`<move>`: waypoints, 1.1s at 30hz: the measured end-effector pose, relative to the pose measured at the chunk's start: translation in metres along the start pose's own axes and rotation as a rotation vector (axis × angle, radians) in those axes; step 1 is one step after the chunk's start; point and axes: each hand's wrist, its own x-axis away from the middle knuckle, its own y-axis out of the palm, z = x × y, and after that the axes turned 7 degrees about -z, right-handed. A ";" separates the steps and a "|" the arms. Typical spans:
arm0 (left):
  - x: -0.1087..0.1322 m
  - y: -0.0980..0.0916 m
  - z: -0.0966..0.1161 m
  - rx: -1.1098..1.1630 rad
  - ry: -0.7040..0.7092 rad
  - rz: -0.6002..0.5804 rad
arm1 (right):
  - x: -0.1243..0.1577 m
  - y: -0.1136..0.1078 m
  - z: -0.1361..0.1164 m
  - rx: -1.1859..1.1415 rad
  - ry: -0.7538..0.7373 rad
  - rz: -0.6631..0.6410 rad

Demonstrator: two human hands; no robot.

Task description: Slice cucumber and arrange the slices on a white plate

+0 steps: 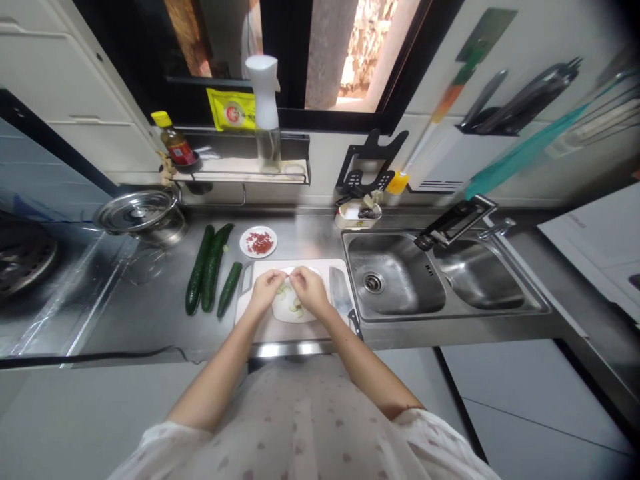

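Observation:
My left hand (269, 291) and my right hand (309, 291) meet over a white plate (281, 315), fingertips pinched close together. Something tiny and reddish seems to be between them, too small to make out. Pale green curved slices (296, 309), apparently cucumber, lie on the plate below my fingers. The plate rests on a light cutting board (265, 331). A knife with a black handle (355, 325) lies along the board's right side. Behind my hands, a small white dish (259, 242) holds many small red pieces. Left of the board lie two long cucumbers (214, 267) and a shorter cucumber piece (229, 289).
A double steel sink (395, 277) with a black faucet (455, 223) is to the right. A lidded steel pot (145, 217) stands at the back left. On the window shelf (240, 175) are a sauce bottle (176, 141), a yellow packet (233, 111) and a spray bottle (267, 113).

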 end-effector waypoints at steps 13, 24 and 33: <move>0.001 -0.013 -0.004 -0.110 0.032 -0.067 | 0.000 0.007 0.004 -0.011 0.068 -0.108; -0.004 -0.019 -0.057 -0.394 -0.076 0.019 | -0.004 0.033 0.035 0.174 0.140 -0.218; -0.009 -0.013 -0.073 -0.727 -0.107 -0.027 | -0.012 0.056 0.050 0.434 0.170 -0.349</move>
